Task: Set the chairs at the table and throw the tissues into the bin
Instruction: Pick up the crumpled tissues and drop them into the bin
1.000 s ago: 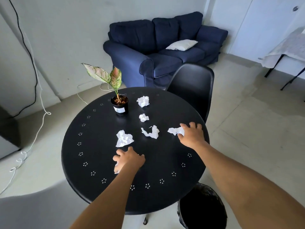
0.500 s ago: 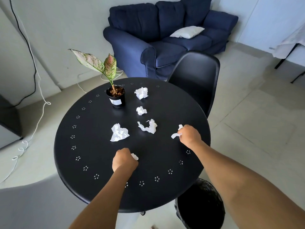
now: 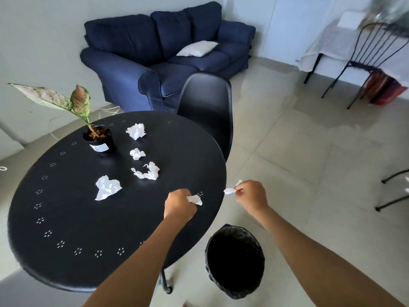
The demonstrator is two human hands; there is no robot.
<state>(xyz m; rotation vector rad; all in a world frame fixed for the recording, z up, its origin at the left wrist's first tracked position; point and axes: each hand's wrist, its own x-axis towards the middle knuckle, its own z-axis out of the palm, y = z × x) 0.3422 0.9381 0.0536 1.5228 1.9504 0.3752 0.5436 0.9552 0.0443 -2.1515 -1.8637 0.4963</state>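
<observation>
Change vs 0.5 s ago: both hands have come off the tabletop w/ a tissue each and swung right, toward the bin. Left hand [image 3: 179,203] fisted around a crumpled tissue [image 3: 194,199], now over the right part of the round black table [image 3: 66,218], near its edge. Right hand [image 3: 251,197] pinches a small tissue wad [image 3: 230,191] betw. fingertips, already past the table edge, over the floor and short of the bin [image 3: 235,261]. Neither tissue released yet.

Meaning for task: first 2 tissues picked up, in transit; drop is prob. the next step. Right hand needs to come back toward the body to get over the bin mouth; left has farther to go. Loose light paper could drift past the rim if let go too high.

Still on table, 4 tissues: large flat one [image 3: 107,187], twisted one [image 3: 147,172], small ball [image 3: 137,154], far ball [image 3: 136,131]. Black chair [image 3: 207,107] sits pushed in at far side of table.

Containers: bin is black, bag-lined, on floor just right of table base; inside looks dark, can't tell if anything's in it. Plant pot [image 3: 100,142] on table holds soil + a pink-green leafed plant, upright.
</observation>
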